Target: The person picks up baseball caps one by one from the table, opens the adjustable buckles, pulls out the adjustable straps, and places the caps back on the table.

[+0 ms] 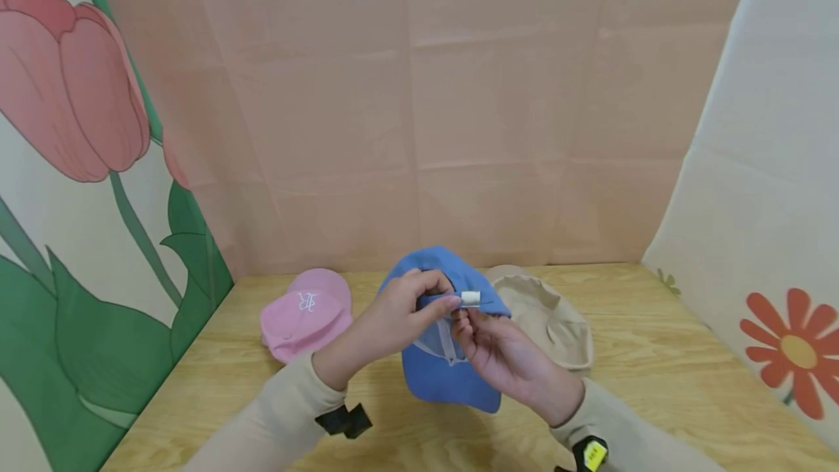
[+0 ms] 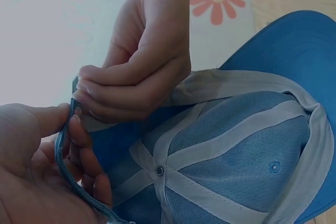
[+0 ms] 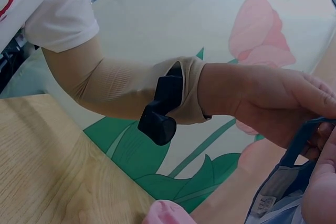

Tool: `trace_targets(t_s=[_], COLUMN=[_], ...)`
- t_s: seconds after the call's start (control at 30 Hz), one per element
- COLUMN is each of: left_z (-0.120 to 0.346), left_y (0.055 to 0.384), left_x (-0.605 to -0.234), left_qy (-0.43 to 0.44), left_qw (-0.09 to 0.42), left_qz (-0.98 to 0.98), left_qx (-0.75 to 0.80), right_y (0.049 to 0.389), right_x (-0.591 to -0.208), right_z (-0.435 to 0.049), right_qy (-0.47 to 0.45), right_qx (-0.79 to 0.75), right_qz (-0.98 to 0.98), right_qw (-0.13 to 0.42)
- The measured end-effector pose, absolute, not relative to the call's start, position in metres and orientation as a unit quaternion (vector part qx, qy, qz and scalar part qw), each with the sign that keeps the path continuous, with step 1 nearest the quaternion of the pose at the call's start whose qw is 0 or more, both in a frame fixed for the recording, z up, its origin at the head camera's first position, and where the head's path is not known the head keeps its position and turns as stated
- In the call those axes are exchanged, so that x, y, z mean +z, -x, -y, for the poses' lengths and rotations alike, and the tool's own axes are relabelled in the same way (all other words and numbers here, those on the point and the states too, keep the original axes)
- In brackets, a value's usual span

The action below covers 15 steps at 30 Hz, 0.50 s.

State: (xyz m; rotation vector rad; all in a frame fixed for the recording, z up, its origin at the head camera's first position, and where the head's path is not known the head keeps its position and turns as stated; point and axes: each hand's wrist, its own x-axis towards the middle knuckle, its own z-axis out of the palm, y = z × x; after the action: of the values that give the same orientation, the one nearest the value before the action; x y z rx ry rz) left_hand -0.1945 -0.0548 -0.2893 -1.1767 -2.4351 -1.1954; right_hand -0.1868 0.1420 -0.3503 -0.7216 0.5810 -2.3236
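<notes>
A blue baseball cap (image 1: 452,384) is held up above the table, its lined inside facing me and its brim pointing down. My left hand (image 1: 400,312) pinches the cap's back strap (image 2: 64,169) between thumb and fingers. At the strap's buckle, a pale, shiny piece (image 1: 470,299), my right hand (image 1: 511,359) pinches the strap with its fingertips. In the left wrist view the inside of the cap shows pale seam tapes and a sweatband (image 2: 231,85). The right fingertips partly hide the buckle there.
On the wooden table (image 1: 216,399), a pink cap (image 1: 308,315) with white lettering lies to the left. A beige cap (image 1: 557,319) lies behind my right hand, partly covered. A pink-brown cloth (image 1: 419,108) hangs at the back; flower-printed cloths (image 1: 741,166) stand at both sides.
</notes>
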Motion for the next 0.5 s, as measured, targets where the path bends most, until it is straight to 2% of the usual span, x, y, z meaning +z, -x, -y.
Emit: trace_targets(t_s=[0.5], left_z=[0.0597], left_y=[0.1964], left_x=[-0.2909], left_qy=[0.389], left_qw=[0.080], left_qz=[0.823], left_qx=[-0.407], right_y=[0.1857], right_x=[-0.3483], right_z=[-0.1461], right_qy=[0.263], right_qx=[-0.883], right_qz=[-0.221], right_qw=[0.321])
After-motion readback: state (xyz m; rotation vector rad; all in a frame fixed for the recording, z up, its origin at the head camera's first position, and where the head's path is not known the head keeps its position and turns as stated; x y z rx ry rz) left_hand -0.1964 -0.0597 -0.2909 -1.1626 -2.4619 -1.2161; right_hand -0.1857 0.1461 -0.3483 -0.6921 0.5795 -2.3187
